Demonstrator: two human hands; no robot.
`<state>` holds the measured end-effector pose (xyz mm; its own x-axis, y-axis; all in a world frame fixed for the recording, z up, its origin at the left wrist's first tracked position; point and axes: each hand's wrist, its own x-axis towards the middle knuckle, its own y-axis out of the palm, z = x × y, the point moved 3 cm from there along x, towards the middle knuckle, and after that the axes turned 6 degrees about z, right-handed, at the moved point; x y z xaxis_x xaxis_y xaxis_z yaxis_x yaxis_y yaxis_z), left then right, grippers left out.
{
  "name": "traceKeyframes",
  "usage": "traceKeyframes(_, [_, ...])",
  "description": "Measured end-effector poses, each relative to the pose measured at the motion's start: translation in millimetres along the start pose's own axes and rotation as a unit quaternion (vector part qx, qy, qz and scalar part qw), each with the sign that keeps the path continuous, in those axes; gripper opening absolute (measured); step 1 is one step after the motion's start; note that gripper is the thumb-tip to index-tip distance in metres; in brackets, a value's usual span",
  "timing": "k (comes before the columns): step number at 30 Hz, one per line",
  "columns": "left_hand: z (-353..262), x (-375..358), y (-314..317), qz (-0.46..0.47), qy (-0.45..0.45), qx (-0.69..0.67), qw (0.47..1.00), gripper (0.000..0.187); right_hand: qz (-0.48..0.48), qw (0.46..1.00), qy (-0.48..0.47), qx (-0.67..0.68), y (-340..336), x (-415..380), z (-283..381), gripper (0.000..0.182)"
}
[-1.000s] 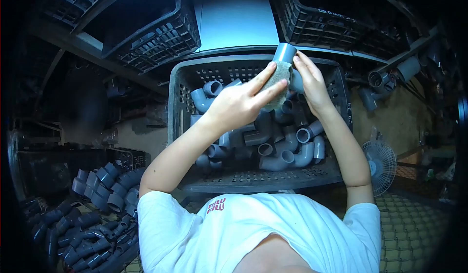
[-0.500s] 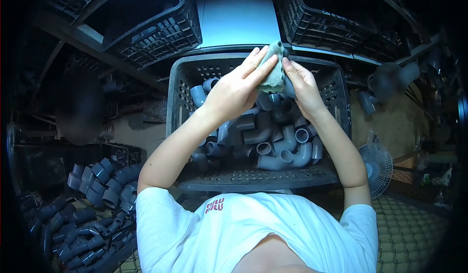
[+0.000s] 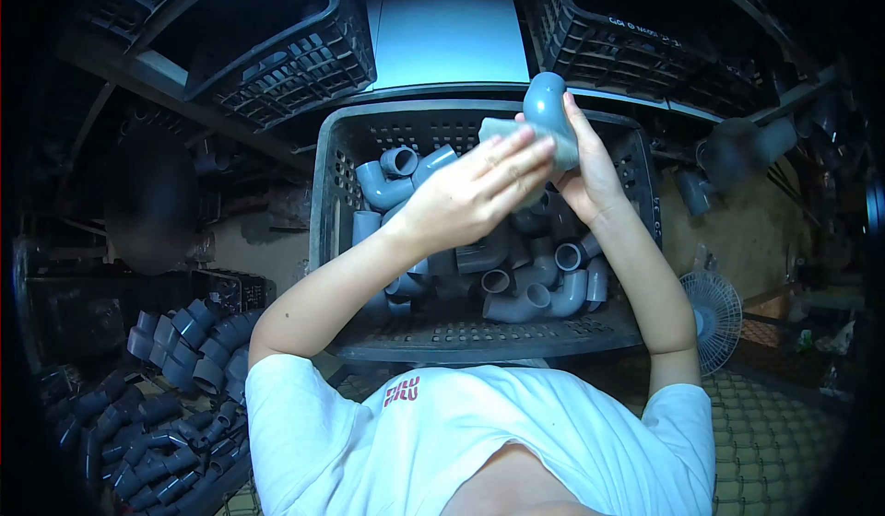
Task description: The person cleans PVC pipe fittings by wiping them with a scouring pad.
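Note:
A grey pipe elbow [image 3: 546, 99] is held above the crate by my right hand [image 3: 590, 166], whose fingers wrap its right side. My left hand [image 3: 484, 184] presses a pale green cloth [image 3: 502, 129] against the lower part of the elbow, its fingers close together over the cloth. Beneath both hands, a black plastic crate [image 3: 479, 341] holds many loose grey elbows [image 3: 383, 184]. The cloth and fingers hide the elbow's lower end.
Black baskets stand at the back left [image 3: 304, 60] and back right [image 3: 636, 55], beside a pale panel [image 3: 442, 37]. A heap of grey fittings [image 3: 157, 433] lies at lower left. A white fan [image 3: 714, 322] stands at right.
The elbow's rounded upper part now shows above the cloth. My left hand and the cloth have moved down over it, and the right hand has shifted slightly to the right.

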<state>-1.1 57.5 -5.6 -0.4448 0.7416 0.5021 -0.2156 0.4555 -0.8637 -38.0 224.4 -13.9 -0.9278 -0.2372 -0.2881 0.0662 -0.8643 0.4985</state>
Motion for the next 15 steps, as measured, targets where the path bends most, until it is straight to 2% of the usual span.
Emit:
traceKeyframes(2, [-7, -5, 7, 0.028, 0.069, -0.029, 0.997, 0.050, 0.027, 0.999, 0.025, -0.026, 2, 1, -2, 0.056])
traceKeyframes(3, [-3, -5, 5, 0.027, 0.069, -0.030, 0.997, 0.050, 0.040, 0.998, 0.036, -0.034, 1, 2, -3, 0.055])
traceKeyframes(5, [9, -3, -4, -0.005, 0.044, -0.035, 0.998, 0.050, 0.033, 0.999, 0.007, -0.014, 4, 2, -5, 0.054])
traceKeyframes(7, [21, 0, -10, -0.059, -0.026, -0.019, 0.998, 0.054, 0.003, 1.000, 0.020, 0.008, 6, 3, -2, 0.051])
traceKeyframes(9, [20, -1, -9, -0.061, -0.033, -0.023, 0.997, 0.052, -0.011, 0.999, 0.030, 0.006, 5, 5, -5, 0.051])
traceKeyframes(12, [1, -4, -4, -0.007, 0.033, -0.011, 0.999, 0.049, -0.027, 0.999, 0.007, -0.033, 6, 2, -6, 0.055])
traceKeyframes(15, [2, -4, 3, -0.004, 0.065, -0.003, 0.998, 0.050, -0.016, 0.999, 0.017, -0.040, 5, 2, -4, 0.071])
